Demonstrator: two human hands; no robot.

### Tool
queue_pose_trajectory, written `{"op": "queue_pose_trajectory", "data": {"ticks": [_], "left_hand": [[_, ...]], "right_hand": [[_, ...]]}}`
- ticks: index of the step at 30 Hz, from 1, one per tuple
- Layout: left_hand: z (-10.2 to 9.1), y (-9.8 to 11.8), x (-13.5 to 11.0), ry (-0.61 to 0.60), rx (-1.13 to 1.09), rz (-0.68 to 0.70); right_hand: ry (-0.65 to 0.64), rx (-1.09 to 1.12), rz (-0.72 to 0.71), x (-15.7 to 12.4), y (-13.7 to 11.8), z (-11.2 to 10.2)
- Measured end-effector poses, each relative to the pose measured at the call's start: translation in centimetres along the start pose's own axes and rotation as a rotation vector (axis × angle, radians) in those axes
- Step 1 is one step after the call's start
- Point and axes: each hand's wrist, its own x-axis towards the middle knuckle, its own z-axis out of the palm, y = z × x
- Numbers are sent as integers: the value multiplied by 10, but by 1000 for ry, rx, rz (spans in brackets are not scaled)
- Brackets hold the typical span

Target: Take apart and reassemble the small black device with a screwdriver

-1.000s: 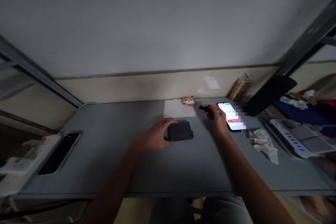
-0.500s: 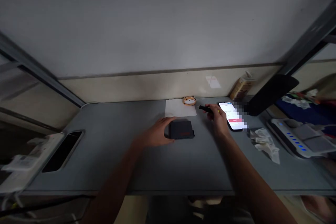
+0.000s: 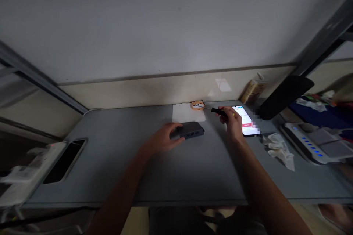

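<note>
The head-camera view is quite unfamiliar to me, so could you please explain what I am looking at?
Certainly. There is no robot here, just two bare human hands, seen by a camera on the wearer's head that looks forward and down. The left hand holds the left end of a dark box with vent slots. The right hand holds a screwdriver-like tool by its black handle; its thin shaft points toward an orange animal-faced item, though I cannot tell whether they touch. Behind the box, a sheet of white paper lies on the grey desk. To the right are a lit phone and crumpled tissue; at far left lies a dark-screened phone.
</note>
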Motion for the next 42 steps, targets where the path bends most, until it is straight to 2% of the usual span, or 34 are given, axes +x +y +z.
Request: {"op": "queue_pose_trajectory", "data": {"ticks": [5, 15, 25, 28, 30, 33, 35, 42], "left_hand": [[4, 2, 3, 27, 98, 63], [0, -1, 4, -17, 165, 81], [0, -8, 9, 30, -42, 46], [0, -8, 10, 85, -95, 28], [2, -8, 10, 163, -95, 41], [9, -3, 9, 328, 18, 103], [17, 2, 9, 386, 131, 157], [38, 16, 15, 339, 336, 274]], "right_hand": [[-70, 43, -65, -2, -3, -6], [-112, 37, -46, -4, -5, -5], [-93, 59, -45, -6, -10, -3], [-84, 56, -32, -5, -8, -4], [-76, 65, -17, -4, -7, -4], [-64, 71, -10, -4, -6, -3], [-66, 73, -9, -4, -6, -3], [-53, 68, -12, 1, -2, -7]]}}
